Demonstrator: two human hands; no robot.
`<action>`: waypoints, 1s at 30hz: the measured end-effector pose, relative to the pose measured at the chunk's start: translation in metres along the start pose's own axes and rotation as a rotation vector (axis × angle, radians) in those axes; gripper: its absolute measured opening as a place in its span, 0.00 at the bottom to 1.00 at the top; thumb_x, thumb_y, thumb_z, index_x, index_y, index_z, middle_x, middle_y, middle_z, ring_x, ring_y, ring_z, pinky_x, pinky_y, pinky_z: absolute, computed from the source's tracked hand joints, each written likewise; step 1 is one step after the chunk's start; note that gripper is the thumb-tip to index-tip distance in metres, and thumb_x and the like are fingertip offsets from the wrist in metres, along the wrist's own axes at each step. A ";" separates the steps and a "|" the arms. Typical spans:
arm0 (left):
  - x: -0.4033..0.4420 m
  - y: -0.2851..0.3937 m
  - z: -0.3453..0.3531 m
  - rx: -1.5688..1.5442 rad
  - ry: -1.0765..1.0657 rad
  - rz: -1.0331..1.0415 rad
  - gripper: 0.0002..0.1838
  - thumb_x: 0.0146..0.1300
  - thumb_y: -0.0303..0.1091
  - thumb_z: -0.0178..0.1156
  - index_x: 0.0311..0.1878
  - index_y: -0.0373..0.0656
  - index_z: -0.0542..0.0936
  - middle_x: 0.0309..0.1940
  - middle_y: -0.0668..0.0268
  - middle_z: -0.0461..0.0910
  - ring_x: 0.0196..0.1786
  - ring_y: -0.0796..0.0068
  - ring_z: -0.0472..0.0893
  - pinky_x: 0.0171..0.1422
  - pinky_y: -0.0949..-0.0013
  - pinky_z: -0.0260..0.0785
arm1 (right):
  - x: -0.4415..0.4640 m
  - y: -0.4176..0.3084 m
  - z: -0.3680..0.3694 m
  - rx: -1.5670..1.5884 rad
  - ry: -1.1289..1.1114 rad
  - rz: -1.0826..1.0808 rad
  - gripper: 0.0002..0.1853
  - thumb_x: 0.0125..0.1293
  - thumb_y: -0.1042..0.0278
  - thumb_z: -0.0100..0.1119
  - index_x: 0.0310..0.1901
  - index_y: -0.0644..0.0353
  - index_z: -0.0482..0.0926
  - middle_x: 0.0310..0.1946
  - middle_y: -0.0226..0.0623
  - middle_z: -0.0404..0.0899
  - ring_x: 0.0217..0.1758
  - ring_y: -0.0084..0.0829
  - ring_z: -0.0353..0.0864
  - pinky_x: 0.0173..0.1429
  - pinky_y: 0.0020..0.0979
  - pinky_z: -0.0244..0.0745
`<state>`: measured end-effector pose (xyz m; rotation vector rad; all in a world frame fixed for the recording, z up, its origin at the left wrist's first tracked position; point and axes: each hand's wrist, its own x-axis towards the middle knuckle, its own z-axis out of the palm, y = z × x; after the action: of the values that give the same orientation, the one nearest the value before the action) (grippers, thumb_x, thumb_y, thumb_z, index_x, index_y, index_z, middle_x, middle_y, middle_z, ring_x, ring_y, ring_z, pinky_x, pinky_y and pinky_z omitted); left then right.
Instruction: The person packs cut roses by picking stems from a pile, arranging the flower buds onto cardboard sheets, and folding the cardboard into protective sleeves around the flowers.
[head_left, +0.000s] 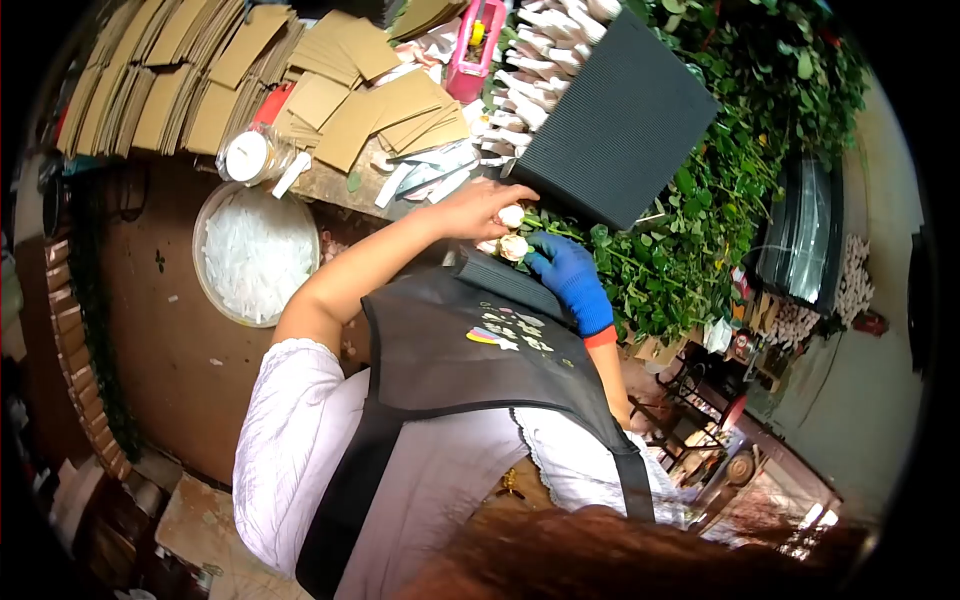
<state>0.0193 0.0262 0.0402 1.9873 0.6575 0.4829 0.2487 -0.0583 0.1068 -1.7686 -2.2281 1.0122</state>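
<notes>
My bare left hand curls its fingers over the pale heads of a few roses at the table's edge. One cream rose head sits right at its fingertips, and a second rose lies just below. From the other side my right hand, in a blue knitted glove, is closed around the green stems close under the heads; part of its grip is hidden. Beneath both hands a strip of black corrugated sheet rests against my dark apron.
Stacked cardboard pieces cover the table's left side, near a pink tape dispenser. A black corrugated board leans beside wrapped rose bundles. Leafy stems pile up at right. A tub of clear plastic pieces stands lower left.
</notes>
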 end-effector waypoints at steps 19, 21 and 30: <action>0.004 0.008 0.034 0.285 0.221 -0.031 0.24 0.60 0.26 0.60 0.61 0.49 0.77 0.44 0.52 0.79 0.50 0.45 0.76 0.58 0.50 0.70 | -0.195 0.001 -0.123 0.654 1.373 0.137 0.14 0.74 0.67 0.56 0.56 0.63 0.79 0.49 0.39 0.85 0.40 0.27 0.86 0.39 0.26 0.78; 0.003 0.007 0.034 0.279 0.209 -0.033 0.25 0.59 0.25 0.61 0.61 0.49 0.77 0.45 0.51 0.78 0.50 0.45 0.76 0.59 0.50 0.70 | -0.242 0.004 -0.182 0.561 1.694 0.060 0.15 0.77 0.63 0.50 0.57 0.62 0.78 0.50 0.39 0.84 0.47 0.31 0.84 0.54 0.33 0.79; 0.006 0.014 0.029 0.399 0.222 0.023 0.27 0.54 0.30 0.61 0.61 0.44 0.77 0.45 0.56 0.80 0.49 0.48 0.75 0.57 0.52 0.69 | -0.441 0.094 -0.361 0.441 1.925 -0.242 0.15 0.73 0.68 0.54 0.51 0.71 0.82 0.45 0.43 0.85 0.50 0.36 0.83 0.56 0.36 0.82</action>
<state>0.0438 0.0048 0.0390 2.3372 0.9270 0.6303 0.6358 -0.2957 0.4645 -1.0902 -0.7559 -0.3497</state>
